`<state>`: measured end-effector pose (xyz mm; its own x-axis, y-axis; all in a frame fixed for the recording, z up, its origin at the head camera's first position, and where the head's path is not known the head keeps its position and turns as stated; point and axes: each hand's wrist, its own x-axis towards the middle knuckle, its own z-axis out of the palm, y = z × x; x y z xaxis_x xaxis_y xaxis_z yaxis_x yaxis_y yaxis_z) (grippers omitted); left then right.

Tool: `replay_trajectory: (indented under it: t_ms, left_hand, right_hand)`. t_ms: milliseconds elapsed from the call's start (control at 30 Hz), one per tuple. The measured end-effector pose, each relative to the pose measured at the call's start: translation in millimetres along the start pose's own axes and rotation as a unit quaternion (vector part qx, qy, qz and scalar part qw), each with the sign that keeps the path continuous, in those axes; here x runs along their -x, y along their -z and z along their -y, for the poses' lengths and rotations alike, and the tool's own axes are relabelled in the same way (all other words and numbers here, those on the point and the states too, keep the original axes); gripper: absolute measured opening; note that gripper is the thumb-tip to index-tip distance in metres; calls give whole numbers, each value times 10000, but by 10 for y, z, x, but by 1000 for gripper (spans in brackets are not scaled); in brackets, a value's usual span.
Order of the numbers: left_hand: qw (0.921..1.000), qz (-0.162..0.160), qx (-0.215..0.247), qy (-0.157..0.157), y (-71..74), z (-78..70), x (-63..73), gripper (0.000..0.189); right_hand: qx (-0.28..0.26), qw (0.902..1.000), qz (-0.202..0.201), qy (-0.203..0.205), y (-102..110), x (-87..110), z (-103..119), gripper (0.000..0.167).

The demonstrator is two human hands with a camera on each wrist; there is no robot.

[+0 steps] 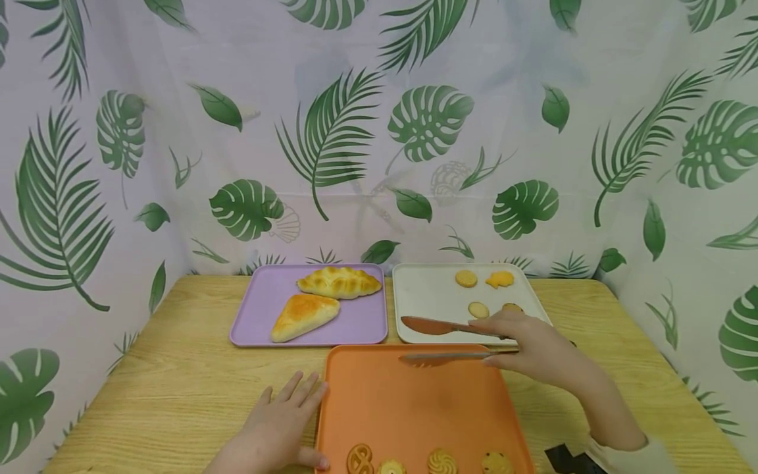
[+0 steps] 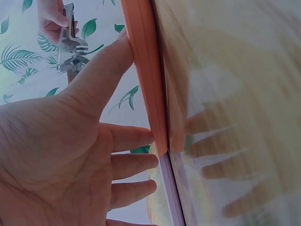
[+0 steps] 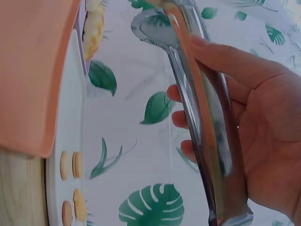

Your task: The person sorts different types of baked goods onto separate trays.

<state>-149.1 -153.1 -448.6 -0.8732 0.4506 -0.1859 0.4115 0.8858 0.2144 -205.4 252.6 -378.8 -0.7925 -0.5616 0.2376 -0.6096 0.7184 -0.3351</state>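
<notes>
My right hand point(image 1: 535, 349) grips a pair of metal tongs point(image 3: 211, 127), thumb on one arm and fingers behind the other. The tongs point(image 1: 435, 326) point left with their tips spread apart and nothing between them, over the back of the orange tray point(image 1: 408, 401) and the front of the white tray point(image 1: 423, 299). Spread flat, my left hand point(image 1: 275, 421) lies at the orange tray's left edge, thumb and fingertips touching its rim. A pretzel cookie point(image 1: 359, 459), a swirl cookie point(image 1: 443, 462) and a chip cookie point(image 1: 496, 463) are among those along the orange tray's near side.
On the white tray lie a round cracker point(image 1: 466, 278), a fish-shaped cracker point(image 1: 500, 280), a pale cookie point(image 1: 478, 309) and another partly behind my hand. A purple tray point(image 1: 254, 322) at back left holds a braided bread point(image 1: 339, 282) and a triangular bread point(image 1: 304, 317). Leaf-patterned cloth surrounds the wooden table point(image 1: 154, 395).
</notes>
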Motion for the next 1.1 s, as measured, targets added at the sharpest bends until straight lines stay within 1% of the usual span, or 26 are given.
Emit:
replay_trajectory:
  t_ms: [67,167,267,467,667,733,800,833,967,1033,1100]
  left_hand:
    - [10000,14,23,9,2,3,1,112]
    - [10000,12,41,11,3,4,1,112]
    - [10000,-12,28,20,6,0,4,113]
    - [10000,-60,-47,38,-3,-5,3,113]
    - [10000,30,-37,55,8,-5,-4,113]
    - [10000,53,-28,67,10,-6,-4,114]
    - [9999,73,-27,71,8,-7,-4,113]
    - [9999,67,-40,74,9,-9,-2,113]
    - [10000,27,-53,61,7,-13,2,112]
    - [10000,2,-62,46,11,-15,5,112]
    - [10000,0,-49,28,15,-14,5,112]
  right_hand:
    - [-262,9993,225,149,-27,-13,41,51]
    - [-510,9968,519,344,-63,-28,117,52]
    - [-633,9938,805,436,-93,-37,194,51]
    - [-949,9831,1407,687,-172,-53,286,49]
    - [-923,9732,1729,1203,-277,-65,385,48]
    - [-882,9706,1826,1295,-302,-67,424,46]
    - [-816,9694,1906,1313,-320,-67,457,46]
    - [-769,9698,1947,1251,-327,-68,473,45]
    - [-577,9737,2037,845,-354,-74,505,45]
    - [-485,9759,2028,644,-367,-83,505,45]
    - [-320,9790,1940,544,-379,-95,495,46]
